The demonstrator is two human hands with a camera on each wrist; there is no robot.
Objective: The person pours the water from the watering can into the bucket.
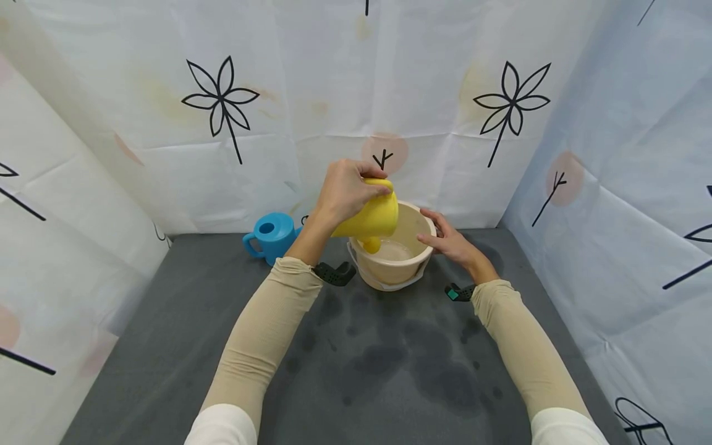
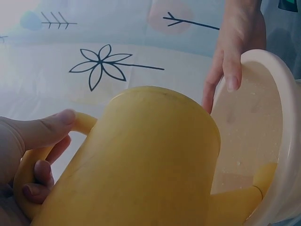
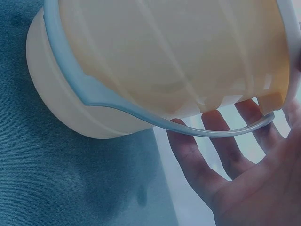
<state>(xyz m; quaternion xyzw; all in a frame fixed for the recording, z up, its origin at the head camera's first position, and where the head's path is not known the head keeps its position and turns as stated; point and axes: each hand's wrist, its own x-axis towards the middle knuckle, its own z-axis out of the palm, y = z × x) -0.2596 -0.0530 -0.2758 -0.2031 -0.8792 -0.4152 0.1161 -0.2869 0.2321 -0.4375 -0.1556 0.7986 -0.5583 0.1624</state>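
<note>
My left hand (image 1: 346, 190) grips the handle of a yellow watering can (image 1: 371, 217), thumb over the top of the handle in the left wrist view. The can is tipped, its rounded spout end (image 1: 371, 245) inside the mouth of a cream bucket (image 1: 389, 272). At the bucket's right side, my right hand (image 1: 452, 242) holds the rim, thumb over the inner edge and fingers spread along the outer wall. A pale bail handle (image 3: 115, 104) hangs down around the bucket. Small drops and a shallow layer of water show inside.
A blue watering can (image 1: 274, 238) stands to the left of the bucket, partly behind my left forearm. Dark wet patches (image 1: 384, 358) mark the grey tabletop (image 1: 167, 346) in front. White cloth walls (image 1: 334, 74) with drawn flowers enclose the back and both sides.
</note>
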